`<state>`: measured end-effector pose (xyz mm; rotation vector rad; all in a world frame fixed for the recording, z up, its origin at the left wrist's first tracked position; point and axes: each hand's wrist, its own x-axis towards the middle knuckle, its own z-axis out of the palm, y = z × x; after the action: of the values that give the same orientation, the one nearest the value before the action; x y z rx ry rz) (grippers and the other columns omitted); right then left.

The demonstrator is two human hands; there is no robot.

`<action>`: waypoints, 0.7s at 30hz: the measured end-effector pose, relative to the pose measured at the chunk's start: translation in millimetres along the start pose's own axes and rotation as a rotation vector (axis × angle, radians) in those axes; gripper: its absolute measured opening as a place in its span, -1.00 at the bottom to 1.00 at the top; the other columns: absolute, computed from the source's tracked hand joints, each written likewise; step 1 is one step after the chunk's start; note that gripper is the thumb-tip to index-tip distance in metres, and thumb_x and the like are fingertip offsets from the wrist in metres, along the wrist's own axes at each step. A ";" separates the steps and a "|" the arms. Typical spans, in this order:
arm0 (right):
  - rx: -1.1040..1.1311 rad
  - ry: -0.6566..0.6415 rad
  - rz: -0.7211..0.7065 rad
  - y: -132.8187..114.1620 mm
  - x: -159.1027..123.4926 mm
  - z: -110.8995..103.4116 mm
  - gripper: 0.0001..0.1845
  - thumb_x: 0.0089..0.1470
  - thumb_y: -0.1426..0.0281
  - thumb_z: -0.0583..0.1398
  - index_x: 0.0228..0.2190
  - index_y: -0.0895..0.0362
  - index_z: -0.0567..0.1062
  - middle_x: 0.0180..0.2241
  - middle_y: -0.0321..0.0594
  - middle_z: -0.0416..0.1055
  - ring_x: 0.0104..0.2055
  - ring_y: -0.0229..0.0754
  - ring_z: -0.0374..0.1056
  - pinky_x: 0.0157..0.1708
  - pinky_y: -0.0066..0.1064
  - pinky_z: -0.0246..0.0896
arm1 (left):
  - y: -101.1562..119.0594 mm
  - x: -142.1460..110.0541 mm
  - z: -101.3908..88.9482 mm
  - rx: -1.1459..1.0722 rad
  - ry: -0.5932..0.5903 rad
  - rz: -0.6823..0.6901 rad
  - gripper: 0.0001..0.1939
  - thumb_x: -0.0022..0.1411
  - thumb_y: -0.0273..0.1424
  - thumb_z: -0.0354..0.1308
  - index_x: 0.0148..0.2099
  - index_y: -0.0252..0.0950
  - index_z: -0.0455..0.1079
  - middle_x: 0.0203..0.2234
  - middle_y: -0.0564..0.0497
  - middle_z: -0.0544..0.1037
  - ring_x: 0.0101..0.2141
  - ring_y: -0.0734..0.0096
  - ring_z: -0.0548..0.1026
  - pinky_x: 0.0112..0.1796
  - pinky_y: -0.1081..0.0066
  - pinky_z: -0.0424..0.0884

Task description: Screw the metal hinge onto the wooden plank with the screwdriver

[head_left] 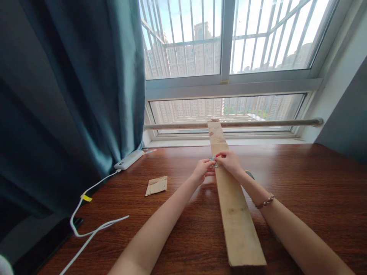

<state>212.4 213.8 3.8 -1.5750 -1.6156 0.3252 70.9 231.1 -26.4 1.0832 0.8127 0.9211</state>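
Observation:
A long pale wooden plank (pixel 233 206) stretches from near me toward the window, its far end overlapping the metal rail from this view. At the plank's left edge, about halfway along, sits a small silvery metal piece (pixel 212 162), too small to identify for sure. My left hand (pixel 203 170) pinches it from the left with thumb and forefinger, the other fingers reaching beside the board's edge. My right hand (pixel 228 160) lies over the plank, with its thumb and forefinger closed on the same metal piece. Both hands partly hide it.
Left of my hands lies a small wooden offcut (pixel 156 185). A white power strip (pixel 129 159) and its white cable (pixel 94 187) are by the blue curtain (pixel 126 76). A dark, yellowish-edged object (pixel 249 175) is partly hidden behind my right wrist. The rail (pixel 266 123) crosses the window.

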 end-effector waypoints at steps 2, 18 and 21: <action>0.003 0.022 0.009 -1.0 -1.3 0.8 -0.75 -0.14 0.28 0.17 -0.44 0.12 0.61 -0.57 -0.28 0.39 -0.50 -0.29 0.21 -0.49 -0.47 -0.04 | -0.4 0.3 0.6 0.003 0.006 0.007 -0.75 -0.13 -0.36 0.25 -0.34 -0.36 0.44 -0.50 -0.01 0.49 -0.56 0.46 0.45 -0.49 0.40 0.41; 0.004 0.107 0.013 -9.3 -11.2 7.1 -0.76 -0.05 0.28 0.13 -0.41 0.12 0.54 -0.59 -0.27 0.34 -0.51 -0.25 0.20 -0.50 -0.45 -0.08 | 3.0 -2.0 2.2 0.037 0.025 0.007 -0.74 -0.15 -0.33 0.29 -0.37 -0.36 0.44 -0.50 -0.02 0.49 -0.57 0.47 0.44 -0.50 0.40 0.39; 0.074 0.139 -0.017 -10.9 -13.4 9.1 -0.78 -0.03 0.28 0.11 -0.41 0.13 0.50 -0.60 -0.30 0.30 -0.53 -0.27 0.17 -0.49 -0.45 -0.07 | 3.2 -2.2 2.3 0.031 0.023 0.001 -0.75 -0.16 -0.34 0.29 -0.38 -0.37 0.43 -0.50 -0.02 0.49 -0.57 0.46 0.45 -0.49 0.39 0.40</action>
<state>196.6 202.8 0.7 -1.4942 -1.4931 0.2572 71.5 228.8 -22.5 1.1022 0.8479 0.9260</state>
